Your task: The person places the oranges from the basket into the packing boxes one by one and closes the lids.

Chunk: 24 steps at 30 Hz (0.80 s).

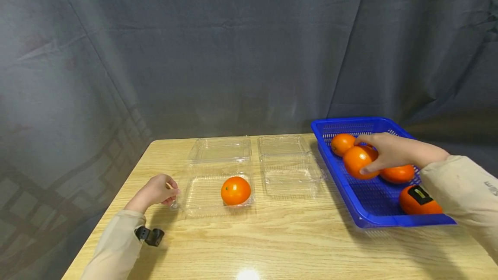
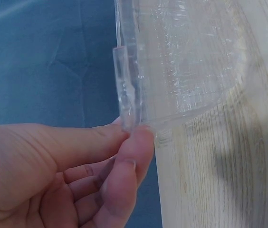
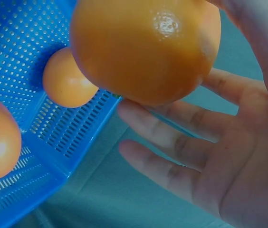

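L hand (image 1: 158, 191) pinches clear tray (image 1: 204, 195) by its edge, thumb to fingertip, prob to steady it; one orange (image 1: 235, 191) sits in tray's R end; then blue basket (image 1: 344, 185), w/ another orange (image 1: 358, 163) held over it by R hand (image 1: 389, 148), fingers curved wide, likely to suit its bulk
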Tool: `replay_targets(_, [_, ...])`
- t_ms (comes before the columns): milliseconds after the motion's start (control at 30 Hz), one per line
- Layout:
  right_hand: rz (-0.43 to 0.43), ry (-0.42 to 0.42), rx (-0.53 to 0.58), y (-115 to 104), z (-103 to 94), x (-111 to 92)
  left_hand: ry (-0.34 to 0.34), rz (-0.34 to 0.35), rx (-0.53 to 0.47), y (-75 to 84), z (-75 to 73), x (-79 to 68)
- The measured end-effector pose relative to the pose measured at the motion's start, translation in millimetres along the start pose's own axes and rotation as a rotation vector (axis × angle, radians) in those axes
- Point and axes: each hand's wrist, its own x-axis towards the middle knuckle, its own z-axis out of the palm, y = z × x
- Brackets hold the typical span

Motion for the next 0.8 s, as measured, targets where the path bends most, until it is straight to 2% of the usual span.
replay_targets(800, [-0.017,0.090,-0.016,-13.2,-3.9,1.7,-0.003,-0.007,-0.012,-0.1,0.2,0.8])
